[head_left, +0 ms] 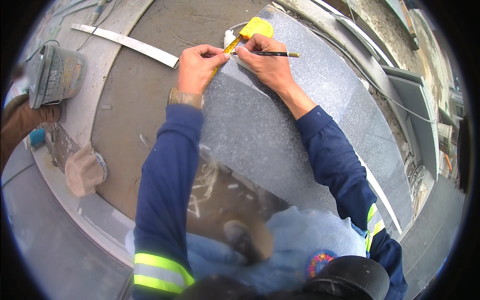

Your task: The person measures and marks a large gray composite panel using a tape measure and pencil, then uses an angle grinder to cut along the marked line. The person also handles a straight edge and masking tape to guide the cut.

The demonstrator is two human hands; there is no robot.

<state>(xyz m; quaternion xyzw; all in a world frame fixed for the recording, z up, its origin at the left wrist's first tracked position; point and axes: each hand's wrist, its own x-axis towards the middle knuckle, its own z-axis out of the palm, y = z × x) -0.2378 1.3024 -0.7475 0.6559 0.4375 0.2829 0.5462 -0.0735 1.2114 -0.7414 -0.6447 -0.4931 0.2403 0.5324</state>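
Brown, bare ground (135, 85) spreads to the left of my hands, with a grey bucket (67, 75) farther out that way and grey panels (412, 107) well off to their right. Below and between my hands lies a large speckled grey slab (240, 115), reaching back toward me. My left hand (197, 67) pinches the yellow tape blade (231, 47) between thumb and fingers near the slab's left edge. My right hand (270, 62) is closed around a dark pencil (275, 53), its point close to the blade, just beside my left thumb; whether it touches the slab I can't tell. Just past my right fingers sits the yellow tape case (260, 28); contact there is unclear too.

To do this well, I'd say, I should press the blade flat and straight under my left thumb, look straight down on its markings, and set the pencil snug against the blade's edge, using light pressure so nothing slides.
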